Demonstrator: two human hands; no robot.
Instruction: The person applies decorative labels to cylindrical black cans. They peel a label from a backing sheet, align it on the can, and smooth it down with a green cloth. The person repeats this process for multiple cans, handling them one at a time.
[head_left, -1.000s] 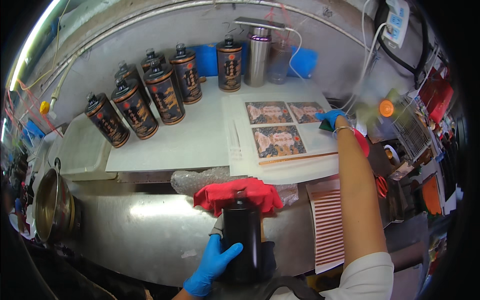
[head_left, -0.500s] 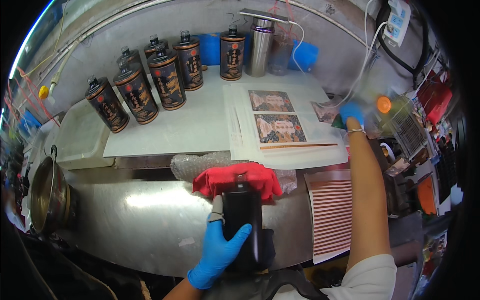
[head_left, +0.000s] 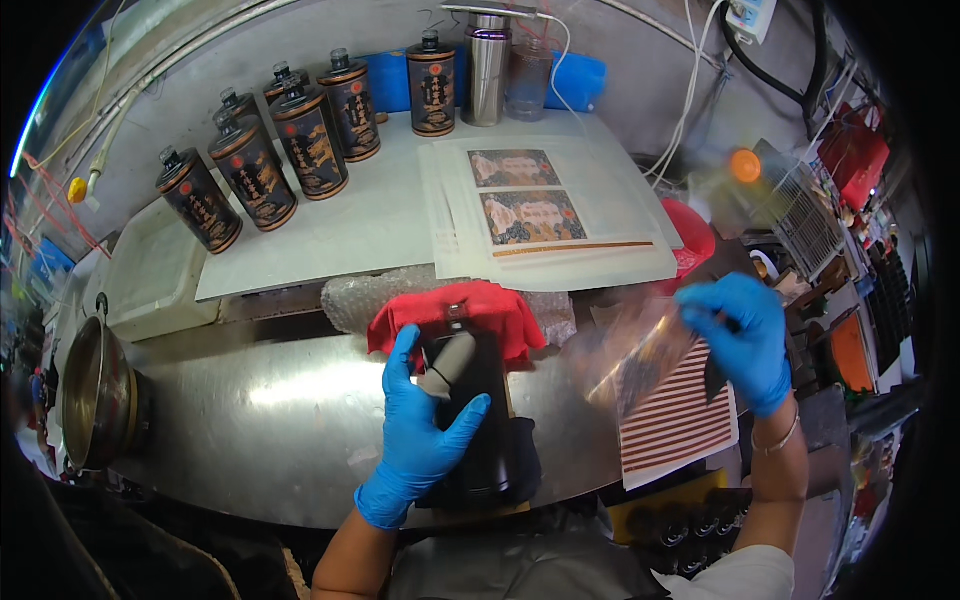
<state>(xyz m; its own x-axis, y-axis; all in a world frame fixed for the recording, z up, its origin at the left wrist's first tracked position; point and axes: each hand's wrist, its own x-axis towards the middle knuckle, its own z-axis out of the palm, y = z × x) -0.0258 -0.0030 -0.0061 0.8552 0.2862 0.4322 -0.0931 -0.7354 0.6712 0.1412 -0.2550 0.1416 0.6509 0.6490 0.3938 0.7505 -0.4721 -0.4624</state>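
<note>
A plain black bottle (head_left: 487, 440) lies in front of me, its neck toward a folded red cloth (head_left: 500, 300). My left hand (head_left: 420, 440), in a blue glove with a grey cover on one finger, rests along the bottle's left side. Its fingers are spread, and the covered finger reaches over the bottle. To the right, my gloved right hand (head_left: 740, 340) pinches a thin see-through printed film (head_left: 645, 360), blurred by motion. That film hangs over a striped sheet (head_left: 670, 440). Two printed label pieces (head_left: 530, 217) lie on the white sheets behind.
Several decorated black bottles (head_left: 312, 145) stand on the white board (head_left: 350, 220) at the back left, near a steel flask (head_left: 487, 75). Bubble wrap (head_left: 350, 300) lies under the red cloth. A metal pan (head_left: 95, 400) and a white tray (head_left: 160, 270) are at left.
My right hand has come back from the far right with the printed film. The left hand's fingers have spread, with the covered finger shifted over the bottle. The view has shifted slightly.
</note>
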